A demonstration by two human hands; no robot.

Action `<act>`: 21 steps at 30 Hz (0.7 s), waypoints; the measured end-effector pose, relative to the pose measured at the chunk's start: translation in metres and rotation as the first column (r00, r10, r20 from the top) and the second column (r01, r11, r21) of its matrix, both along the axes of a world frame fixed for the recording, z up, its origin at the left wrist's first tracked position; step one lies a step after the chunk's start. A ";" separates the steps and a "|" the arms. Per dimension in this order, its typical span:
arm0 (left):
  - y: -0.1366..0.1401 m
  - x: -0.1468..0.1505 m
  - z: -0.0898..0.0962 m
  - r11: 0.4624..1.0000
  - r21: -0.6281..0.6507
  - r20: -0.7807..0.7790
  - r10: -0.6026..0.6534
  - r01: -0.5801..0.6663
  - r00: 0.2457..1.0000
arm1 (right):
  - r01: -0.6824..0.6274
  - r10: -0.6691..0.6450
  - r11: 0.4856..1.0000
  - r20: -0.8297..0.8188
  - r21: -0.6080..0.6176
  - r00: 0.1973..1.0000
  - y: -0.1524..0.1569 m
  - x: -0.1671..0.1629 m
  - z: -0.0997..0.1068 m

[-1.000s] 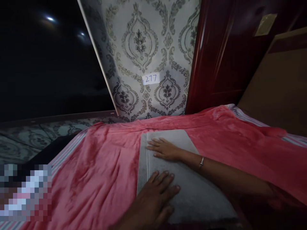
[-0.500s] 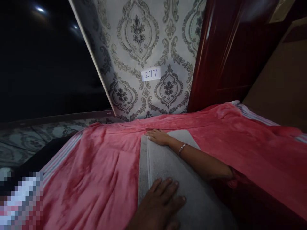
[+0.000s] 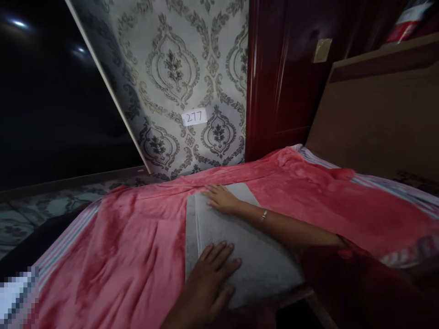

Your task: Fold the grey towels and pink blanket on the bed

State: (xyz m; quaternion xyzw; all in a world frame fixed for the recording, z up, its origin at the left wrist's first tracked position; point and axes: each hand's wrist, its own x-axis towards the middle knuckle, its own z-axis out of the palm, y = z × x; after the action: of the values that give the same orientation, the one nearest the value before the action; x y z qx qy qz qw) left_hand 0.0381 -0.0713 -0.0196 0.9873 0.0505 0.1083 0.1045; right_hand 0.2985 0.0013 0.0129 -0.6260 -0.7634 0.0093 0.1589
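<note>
Both hands flat on folded grey towel point(image 3: 236, 246)

We press left hand point(image 3: 209, 278) spread at its near end, right hand point(image 3: 222, 199) spread at the far end; long axis runs away from us.

Our two hands are bare, with no gloves and no rings that we can make out in the dim light. On our right hand point(image 3: 222, 200) the wrist carries a thin silvery bracelet point(image 3: 263, 214), a narrow band with a small bright part on top. Further up that arm, near the elbow, a dark red sleeve point(image 3: 338, 249) begins, its edge loose and rumpled. Our left hand point(image 3: 206, 283) and the wrist behind it show no jewellery and no cuff in view.
</note>
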 end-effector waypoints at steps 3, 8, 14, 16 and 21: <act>0.002 0.000 0.008 1.000 -0.007 -0.008 -0.002 0.002 1.000 | -0.015 0.014 0.999 -0.034 -0.032 0.999 -0.053 0.025 -0.005; -0.003 0.033 0.045 0.996 -0.082 -0.037 -0.032 0.028 0.999 | -0.002 -0.004 0.997 -0.074 -0.077 0.997 -0.092 0.071 -0.017; -0.020 0.097 0.040 0.944 -0.042 -0.067 -0.330 0.328 0.942 | -0.019 0.012 0.995 -0.067 -0.098 0.998 -0.077 0.079 -0.029; -0.022 0.103 0.030 0.935 -0.042 -0.103 -0.354 0.352 0.930 | -0.016 0.009 0.995 -0.071 -0.098 0.997 -0.070 0.082 -0.032; -0.020 0.098 0.026 0.930 -0.095 -0.138 -0.367 0.356 0.920 | 0.031 -0.043 0.994 -0.115 -0.106 0.992 -0.036 0.106 -0.043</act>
State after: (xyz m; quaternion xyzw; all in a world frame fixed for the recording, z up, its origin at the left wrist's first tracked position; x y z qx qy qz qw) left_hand 0.1357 -0.0911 0.0066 0.9809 -0.1211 0.0090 0.1520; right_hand 0.4047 -0.0344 -0.0301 -0.6458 -0.7395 0.0831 0.1708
